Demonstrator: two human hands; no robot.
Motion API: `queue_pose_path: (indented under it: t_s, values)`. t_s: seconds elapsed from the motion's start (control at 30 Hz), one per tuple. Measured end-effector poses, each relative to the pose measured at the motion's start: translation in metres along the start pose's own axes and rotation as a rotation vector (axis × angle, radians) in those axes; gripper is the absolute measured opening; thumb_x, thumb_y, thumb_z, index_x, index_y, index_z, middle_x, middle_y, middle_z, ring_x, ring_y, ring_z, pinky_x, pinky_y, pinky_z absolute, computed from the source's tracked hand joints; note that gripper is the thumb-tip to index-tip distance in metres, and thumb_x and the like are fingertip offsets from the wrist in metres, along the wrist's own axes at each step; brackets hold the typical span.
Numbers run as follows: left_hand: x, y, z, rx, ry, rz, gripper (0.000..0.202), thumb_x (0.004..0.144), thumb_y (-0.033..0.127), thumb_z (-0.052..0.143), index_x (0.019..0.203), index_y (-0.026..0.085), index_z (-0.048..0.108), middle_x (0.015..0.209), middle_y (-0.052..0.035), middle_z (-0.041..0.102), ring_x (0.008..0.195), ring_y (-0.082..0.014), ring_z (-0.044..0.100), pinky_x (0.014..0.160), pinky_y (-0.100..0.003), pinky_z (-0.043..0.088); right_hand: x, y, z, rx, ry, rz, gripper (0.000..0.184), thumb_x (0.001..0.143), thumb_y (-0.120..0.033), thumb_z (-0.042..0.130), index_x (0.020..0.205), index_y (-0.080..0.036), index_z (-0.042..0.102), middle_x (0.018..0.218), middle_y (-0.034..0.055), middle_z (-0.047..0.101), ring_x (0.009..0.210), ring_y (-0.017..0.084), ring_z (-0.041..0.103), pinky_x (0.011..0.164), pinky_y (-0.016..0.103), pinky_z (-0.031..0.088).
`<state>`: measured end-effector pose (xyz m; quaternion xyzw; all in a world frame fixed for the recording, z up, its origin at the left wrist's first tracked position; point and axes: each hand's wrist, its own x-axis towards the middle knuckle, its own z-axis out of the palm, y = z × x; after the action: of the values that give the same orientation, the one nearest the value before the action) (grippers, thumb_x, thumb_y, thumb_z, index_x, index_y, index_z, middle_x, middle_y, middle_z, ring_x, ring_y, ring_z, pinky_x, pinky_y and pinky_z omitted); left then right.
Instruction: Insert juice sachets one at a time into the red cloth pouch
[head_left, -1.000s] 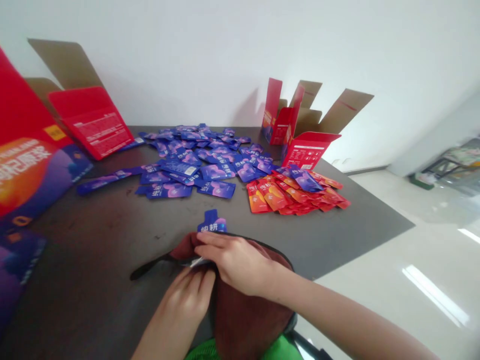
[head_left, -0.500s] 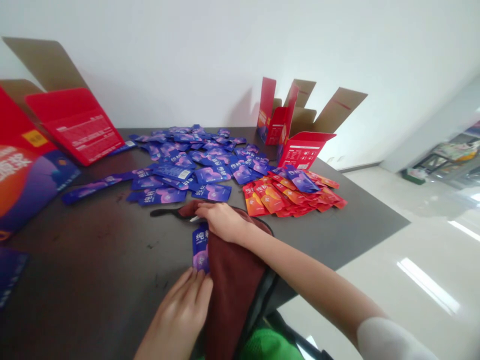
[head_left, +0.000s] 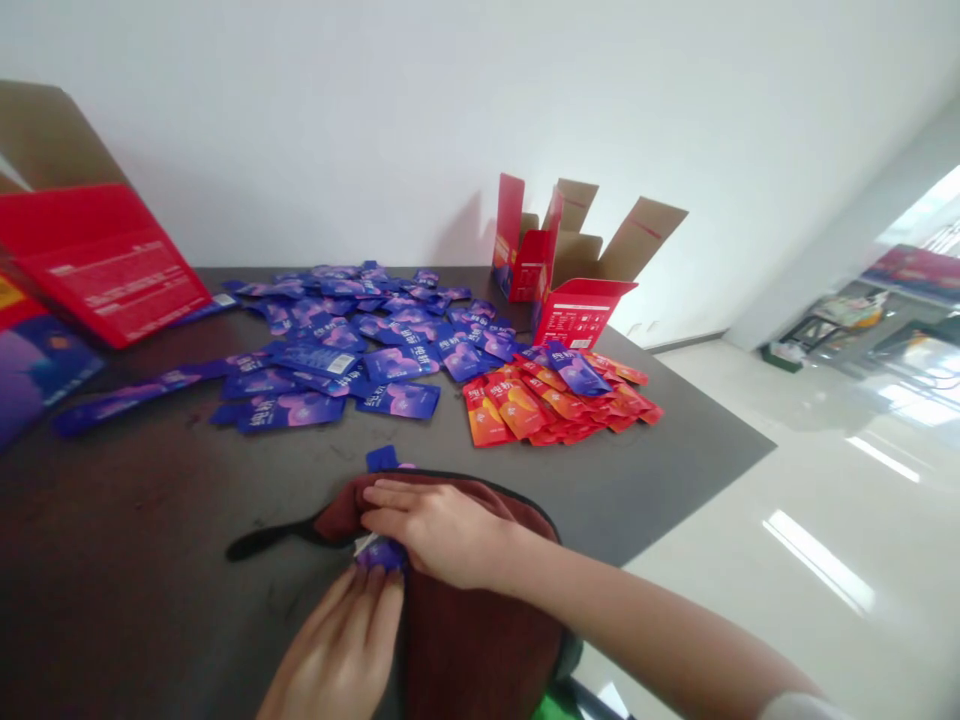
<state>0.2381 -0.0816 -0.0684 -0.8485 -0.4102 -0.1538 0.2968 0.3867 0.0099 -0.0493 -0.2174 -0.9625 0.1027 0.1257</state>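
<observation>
A dark red cloth bag (head_left: 472, 640) lies at the near edge of the dark table (head_left: 150, 520). My right hand (head_left: 439, 528) rests on the bag's top edge, fingers closed around the rim. My left hand (head_left: 341, 650) lies just below, its fingertips pressed on a blue sachet (head_left: 381, 552) at the bag's mouth. The sachet's top corner (head_left: 382, 458) pokes out beyond the bag. A black strap (head_left: 262, 540) trails left from the bag.
Several blue sachets (head_left: 352, 340) are spread over the middle of the table, with a pile of orange-red sachets (head_left: 555, 400) to their right. An open red carton (head_left: 570, 270) stands behind them. Another red carton (head_left: 97, 260) lies at the far left. A shiny floor lies beyond the table's right edge.
My right hand drew the bag's rim back toward me. The blue sachet, half out beside the bag before, now sits mostly under the cloth with my left fingertips on it.
</observation>
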Motion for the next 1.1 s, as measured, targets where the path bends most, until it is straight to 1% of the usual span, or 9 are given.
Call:
queue_pose_path:
  t_s: [0.17,0.27,0.33,0.43,0.53,0.63,0.77,1.0,1.1]
  values:
    - [-0.003,-0.001,0.000,-0.077,-0.087,0.009,0.045,0.073,-0.005,0.024,0.092,0.010,0.063,0.092,-0.0116,0.068,0.085,-0.0185,0.063,0.081,-0.028,0.050,0.035,0.038,0.004,0.005,0.021,0.052,0.030,0.078,-0.005,0.043,0.104,-0.011,0.055,0.119,0.0104,0.055,0.116,0.016,0.047,0.097,0.025,0.037]
    - [0.000,0.001,-0.004,-0.109,-0.171,-0.062,0.043,0.074,-0.004,0.027,0.092,0.011,0.063,0.092,-0.0100,0.068,0.086,-0.0174,0.063,0.083,-0.027,0.050,0.042,0.044,0.000,0.025,0.053,0.105,0.032,0.076,-0.002,0.042,0.104,-0.010,0.056,0.117,0.0115,0.056,0.115,0.017,0.048,0.097,0.027,0.037]
    - [0.002,0.003,-0.005,-0.121,-0.200,-0.085,0.042,0.072,-0.005,0.029,0.091,0.012,0.063,0.090,-0.0096,0.068,0.085,-0.0169,0.063,0.082,-0.026,0.050,0.035,0.035,-0.008,0.045,0.119,0.136,0.036,0.077,-0.002,0.040,0.108,-0.011,0.055,0.123,0.0111,0.052,0.118,0.017,0.045,0.099,0.028,0.036]
    - [0.004,0.005,-0.005,-0.115,-0.206,-0.090,0.042,0.070,-0.006,0.030,0.089,0.011,0.063,0.085,-0.0102,0.069,0.080,-0.0174,0.064,0.077,-0.027,0.052,0.009,0.009,-0.018,0.094,0.191,0.136,0.040,0.079,-0.003,0.036,0.114,-0.014,0.052,0.132,0.0075,0.045,0.124,0.013,0.039,0.102,0.024,0.032]
    - [0.004,0.007,-0.005,-0.083,-0.219,-0.109,0.041,0.071,-0.006,0.031,0.092,0.009,0.063,0.082,-0.0107,0.068,0.078,-0.0179,0.064,0.078,-0.029,0.052,-0.012,-0.011,-0.017,0.114,0.091,0.078,0.039,0.079,-0.005,0.038,0.116,-0.012,0.051,0.133,0.0091,0.043,0.126,0.012,0.035,0.105,0.021,0.027]
    - [0.003,0.007,-0.004,-0.050,-0.199,-0.089,0.041,0.072,-0.004,0.030,0.095,0.008,0.063,0.087,-0.0113,0.068,0.082,-0.0182,0.064,0.081,-0.029,0.051,-0.014,-0.014,-0.009,0.100,0.005,0.042,0.035,0.080,-0.008,0.042,0.113,-0.009,0.052,0.132,0.0120,0.044,0.126,0.013,0.035,0.106,0.021,0.026]
    - [0.001,0.004,-0.001,0.003,-0.110,0.007,0.042,0.073,-0.002,0.028,0.094,0.007,0.063,0.092,-0.0132,0.068,0.084,-0.0194,0.064,0.079,-0.027,0.052,0.000,0.000,-0.002,0.086,0.004,0.013,0.032,0.081,-0.011,0.043,0.111,-0.010,0.053,0.130,0.0116,0.046,0.124,0.014,0.038,0.105,0.022,0.026]
    - [0.005,0.001,-0.001,-0.074,-0.131,-0.011,0.042,0.074,-0.001,0.027,0.092,0.009,0.063,0.092,-0.0134,0.068,0.085,-0.0196,0.064,0.080,-0.029,0.052,0.029,0.032,0.008,0.037,0.023,-0.010,0.033,0.076,-0.003,0.043,0.107,-0.010,0.055,0.123,0.0120,0.052,0.119,0.016,0.045,0.099,0.025,0.034]
    - [0.012,0.000,-0.006,-0.126,-0.144,-0.045,0.042,0.072,-0.003,0.028,0.089,0.011,0.064,0.087,-0.0113,0.069,0.080,-0.0185,0.065,0.075,-0.028,0.053,0.042,0.041,0.009,0.050,0.040,0.013,0.032,0.073,-0.001,0.045,0.100,-0.012,0.058,0.113,0.0088,0.059,0.110,0.016,0.053,0.094,0.025,0.039]
